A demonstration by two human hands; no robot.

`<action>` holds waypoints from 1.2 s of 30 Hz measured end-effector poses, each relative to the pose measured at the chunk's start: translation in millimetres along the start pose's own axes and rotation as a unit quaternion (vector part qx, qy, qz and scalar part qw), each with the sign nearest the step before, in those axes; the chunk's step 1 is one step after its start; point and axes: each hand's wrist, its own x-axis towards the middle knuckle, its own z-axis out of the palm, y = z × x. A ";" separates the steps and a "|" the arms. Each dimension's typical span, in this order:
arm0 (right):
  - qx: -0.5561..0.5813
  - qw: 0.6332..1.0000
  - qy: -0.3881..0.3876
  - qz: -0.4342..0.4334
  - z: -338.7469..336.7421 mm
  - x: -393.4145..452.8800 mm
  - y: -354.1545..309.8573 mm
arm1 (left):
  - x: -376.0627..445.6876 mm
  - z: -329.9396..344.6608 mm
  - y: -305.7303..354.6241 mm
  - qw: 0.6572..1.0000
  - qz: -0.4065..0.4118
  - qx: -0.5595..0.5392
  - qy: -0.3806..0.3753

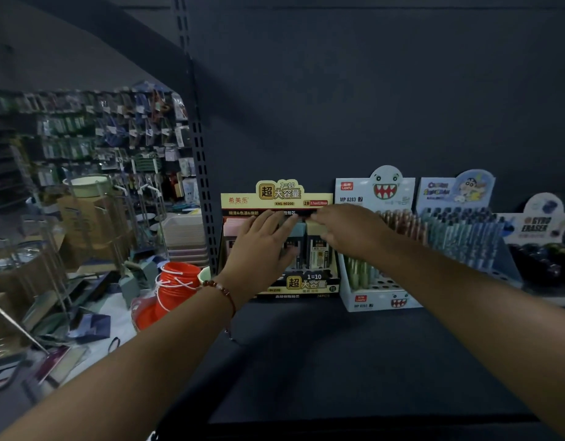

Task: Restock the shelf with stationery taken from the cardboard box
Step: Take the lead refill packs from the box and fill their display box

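Head view, shelf: A dark shelf (338, 361) was seen from above, with four display boxes stood in a row along its back.
Head view, task's thing: A yellow display box (276, 198) of pencil-lead refills was placed at the left end of the row, just beside the slotted upright post (198, 173); a tall printed header card, a black band below it and rows of small upright packs in pink, blue and cream were shown.
Head view, left hand: The left hand (262, 246) was laid over the packs with fingers extended towards the black band; nothing was seen to be clasped, so it was judged released.
Head view, right hand: The right hand (345, 230) was reached over the box's right top corner with fingers bent at its edge; whether anything was pinched could not be told.
Head view, neighbours: A shark-faced pen box (380, 300) was stood touching the yellow box on the right, followed by a cartoon pen box (454, 189) and an eraser box (536, 224).
Head view, surroundings: An orange bucket (176, 288) was seen on the cluttered floor at left.
Step in hand, as judged: The yellow box appeared to be being squared up; it would be done well by even pressure from both hands, the header kept upright and the packs left undisturbed.
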 end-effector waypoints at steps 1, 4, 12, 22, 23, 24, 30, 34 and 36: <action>0.008 1.000 0.020 -0.016 -0.6 -8.6 -2.0 | -8.8 -2.0 1.7 1.000 0.010 -0.002 -0.002; 0.035 0.994 0.079 -0.061 4.9 -49.8 -5.6 | -39.2 -8.1 4.2 0.999 0.040 0.001 -0.036; 0.099 0.989 0.032 0.102 53.3 -151.1 17.5 | -59.0 -2.5 0.5 0.985 -0.018 -0.037 -0.166; 0.139 0.986 -0.048 0.081 62.7 -121.4 42.5 | -48.9 -1.0 8.6 0.975 -0.084 -0.122 -0.165; 0.143 0.985 -0.052 0.078 62.7 -118.3 45.2 | -48.6 -1.2 9.1 0.975 -0.085 -0.122 -0.166; 0.144 0.985 -0.053 0.076 62.3 -116.2 47.3 | -48.3 -1.6 9.5 0.974 -0.086 -0.122 -0.168; 0.124 0.990 -0.043 0.052 63.4 -116.5 51.7 | -48.2 -3.2 12.7 0.973 -0.096 -0.120 -0.175; 0.119 0.992 -0.025 0.044 63.0 -120.2 49.2 | -43.8 -8.5 30.7 0.983 -0.094 -0.087 -0.135; 0.111 0.993 -0.031 0.035 57.5 -123.0 46.9 | -36.9 -14.4 47.0 0.989 -0.078 -0.079 -0.096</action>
